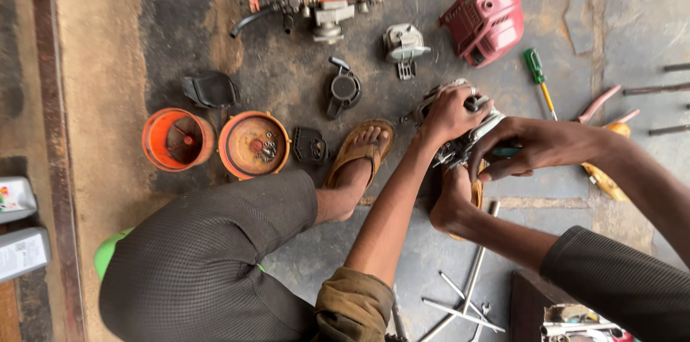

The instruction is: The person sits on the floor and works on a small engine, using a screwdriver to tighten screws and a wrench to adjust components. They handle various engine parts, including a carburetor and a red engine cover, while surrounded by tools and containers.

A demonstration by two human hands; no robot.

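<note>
My left hand (449,113) is clamped over the top of a small metal engine block (480,132) standing on the oily floor. From the right, my right hand (535,146) holds a teal-handled tool (505,150) against the block's side. My right foot (451,204) is braced against the block from below, and my left foot, in a brown sandal (358,155), rests just left of it. The tool's tip is hidden behind the block and my fingers.
Two orange round housings (178,139) (254,144), one holding screws, lie at left. Black covers (343,88), a carburettor assembly (325,1), a red engine cover (485,19), a green screwdriver (537,72), pink-handled pliers (598,103) and metal rods (463,299) surround me.
</note>
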